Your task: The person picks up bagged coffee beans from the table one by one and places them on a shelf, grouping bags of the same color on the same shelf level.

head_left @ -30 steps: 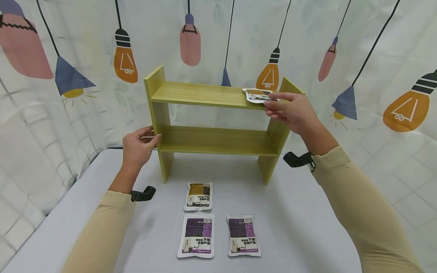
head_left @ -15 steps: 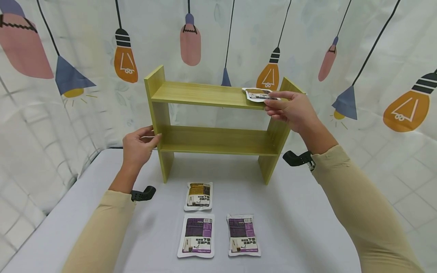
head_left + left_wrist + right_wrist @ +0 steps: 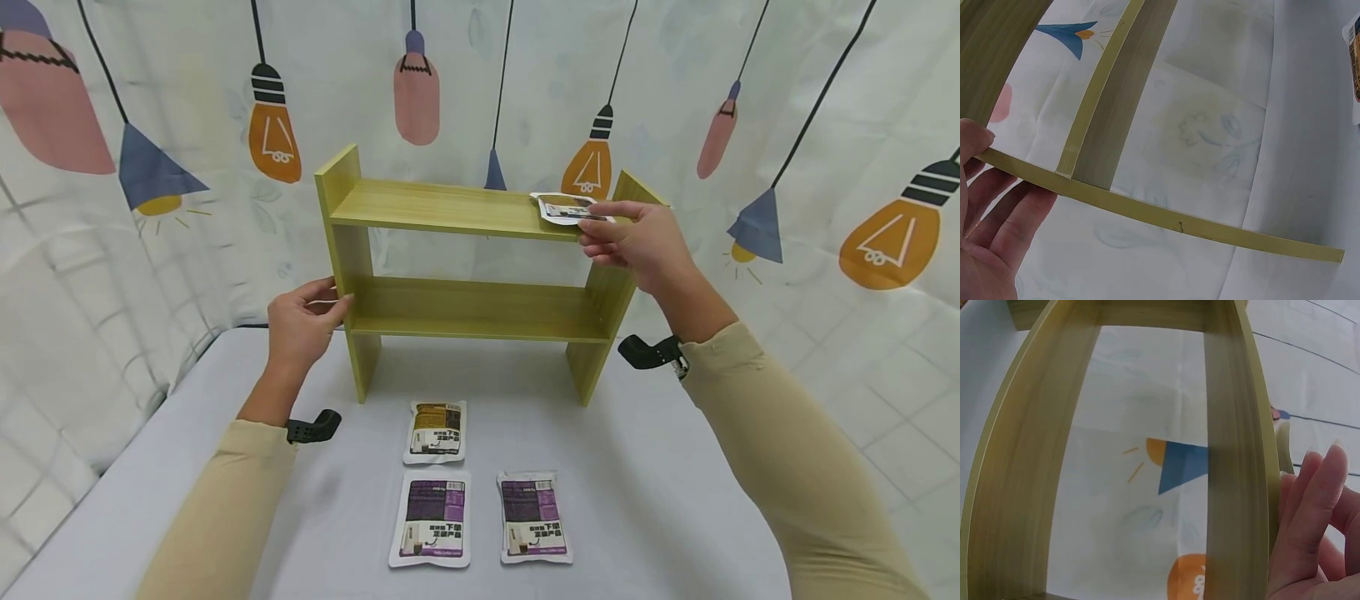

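Observation:
A two-tier wooden shelf [image 3: 472, 312], yellow-green, stands on the white table. My left hand [image 3: 300, 329] grips its left side panel; in the left wrist view the thumb lies at the panel's edge and the other fingers go behind it. Up at the right end of the top board, my right hand [image 3: 637, 250] pinches a flat white pouch [image 3: 562, 210] with a brown-and-white label between thumb and fingers. The right wrist view shows that hand [image 3: 1316, 531] beside the top board, with the pouch out of sight there.
In front of the shelf lie a brown-labelled pouch [image 3: 435, 432] and two purple-labelled pouches, one on the left [image 3: 431, 518] and one on the right [image 3: 535, 517]. A white curtain [image 3: 187, 275] printed with lamps hangs behind the table [image 3: 637, 500].

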`<state>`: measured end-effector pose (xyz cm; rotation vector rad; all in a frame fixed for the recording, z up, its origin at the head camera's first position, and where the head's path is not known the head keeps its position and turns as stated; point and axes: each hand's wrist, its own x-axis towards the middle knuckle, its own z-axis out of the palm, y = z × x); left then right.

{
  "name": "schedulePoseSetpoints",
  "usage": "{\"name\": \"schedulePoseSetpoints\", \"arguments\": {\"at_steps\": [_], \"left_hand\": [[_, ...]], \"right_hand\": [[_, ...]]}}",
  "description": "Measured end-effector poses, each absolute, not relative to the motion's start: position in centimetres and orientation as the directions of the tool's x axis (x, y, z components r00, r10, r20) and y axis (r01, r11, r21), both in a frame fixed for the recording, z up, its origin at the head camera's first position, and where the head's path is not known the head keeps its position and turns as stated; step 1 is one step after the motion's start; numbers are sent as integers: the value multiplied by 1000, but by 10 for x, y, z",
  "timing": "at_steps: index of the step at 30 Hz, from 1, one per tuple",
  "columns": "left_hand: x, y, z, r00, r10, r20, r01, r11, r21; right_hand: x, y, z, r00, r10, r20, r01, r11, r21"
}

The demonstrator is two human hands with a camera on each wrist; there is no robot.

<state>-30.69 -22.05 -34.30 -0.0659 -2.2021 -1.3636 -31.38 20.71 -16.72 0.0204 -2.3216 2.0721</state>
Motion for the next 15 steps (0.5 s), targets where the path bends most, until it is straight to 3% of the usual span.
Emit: {"name": "schedulePoseSetpoints", "arguments": {"at_steps": [15], "left_hand": [[-306, -221, -343, -851, -237, 469, 316, 481, 817]], "right_hand": [[-305, 209, -176, -996, 1, 93, -92, 64, -994]]}}
